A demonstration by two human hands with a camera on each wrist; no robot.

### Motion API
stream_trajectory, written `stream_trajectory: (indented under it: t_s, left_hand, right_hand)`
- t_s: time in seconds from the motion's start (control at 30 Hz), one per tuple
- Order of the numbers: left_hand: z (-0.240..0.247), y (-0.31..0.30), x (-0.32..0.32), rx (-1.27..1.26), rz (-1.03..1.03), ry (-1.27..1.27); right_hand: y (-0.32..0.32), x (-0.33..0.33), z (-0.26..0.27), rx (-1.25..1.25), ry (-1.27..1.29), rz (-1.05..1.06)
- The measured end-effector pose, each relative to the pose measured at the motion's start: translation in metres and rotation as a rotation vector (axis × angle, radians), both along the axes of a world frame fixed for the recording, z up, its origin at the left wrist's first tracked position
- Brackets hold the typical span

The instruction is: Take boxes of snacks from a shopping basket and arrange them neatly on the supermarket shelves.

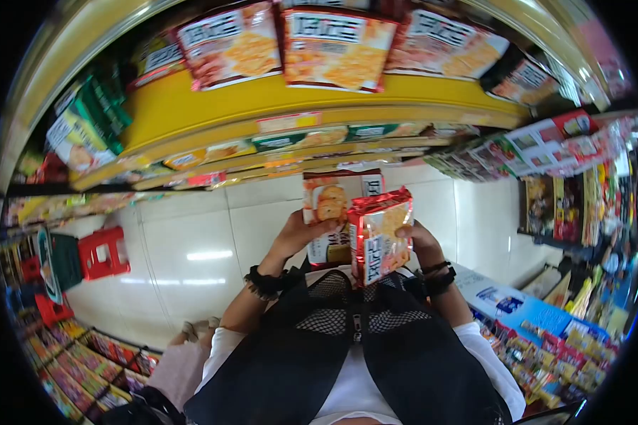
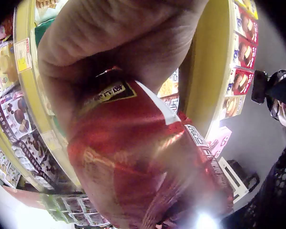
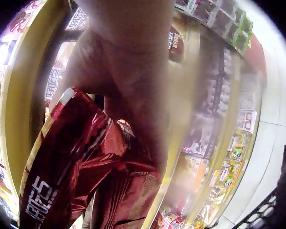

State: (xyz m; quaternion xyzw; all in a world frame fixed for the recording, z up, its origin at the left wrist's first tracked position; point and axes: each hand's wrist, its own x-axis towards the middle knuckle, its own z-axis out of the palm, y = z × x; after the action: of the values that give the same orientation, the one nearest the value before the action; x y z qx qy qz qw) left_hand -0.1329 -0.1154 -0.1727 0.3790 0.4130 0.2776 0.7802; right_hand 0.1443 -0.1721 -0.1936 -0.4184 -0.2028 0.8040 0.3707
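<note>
In front of the chest, my left hand (image 1: 295, 236) grips a snack bag (image 1: 331, 200) with a cookie picture on its front. My right hand (image 1: 423, 244) holds a red snack bag (image 1: 381, 237), its thumb on the printed face; this bag overlaps the cookie one in the head view. From the left wrist, the left hand (image 2: 119, 40) is seen curled over a shiny red wrapper (image 2: 124, 157). The right wrist view has the right hand (image 3: 124, 62) at the crinkled back of a red bag (image 3: 81, 162), fingertips partly hidden.
A yellow shelf (image 1: 227, 103) ahead bears several similar red snack bags (image 1: 339, 48) and green bags (image 1: 96, 117). Red stools (image 1: 104, 253) stand on the tiled floor at left. A blue display box (image 1: 517, 301) and racks of packets lie at right. Another person's legs (image 1: 181, 365) show lower left.
</note>
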Motion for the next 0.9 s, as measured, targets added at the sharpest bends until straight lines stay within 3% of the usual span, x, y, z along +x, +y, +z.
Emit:
stream_trajectory:
  t_s: [0.2,0.4,0.57,0.63,0.7,0.73,0.8,0.9]
  left_hand:
    - [-0.005,0.013,0.017,-0.005,-0.064,0.050]
    - [0.000,0.025,0.075,0.024,-0.048,0.175]
    - [0.010,0.034,0.113,0.077,-0.027,0.135]
    - [0.023,0.044,0.128,0.276,-0.235,0.627]
    - [0.040,0.062,0.139,0.798,-0.091,0.948]
    - [0.076,0.069,0.157,0.801,0.028,1.009]
    - [0.121,0.089,0.192,1.048,0.098,0.912]
    - [0.180,0.113,0.253,1.544,0.108,0.951]
  right_hand:
    - [0.016,0.005,0.004,0.091,0.012,-0.020]
    - [0.022,0.062,-0.010,0.044,0.165,0.020]
    - [0.023,0.101,-0.018,0.086,0.204,0.003]
    - [0.023,0.131,-0.017,0.096,0.215,-0.010]
    - [0.021,0.159,-0.015,0.109,0.203,0.003]
    - [0.019,0.170,-0.018,0.102,0.211,-0.005]
    - [0.015,0.192,-0.023,0.088,0.215,-0.021]
    - [0.010,0.216,-0.023,0.074,0.244,-0.044]
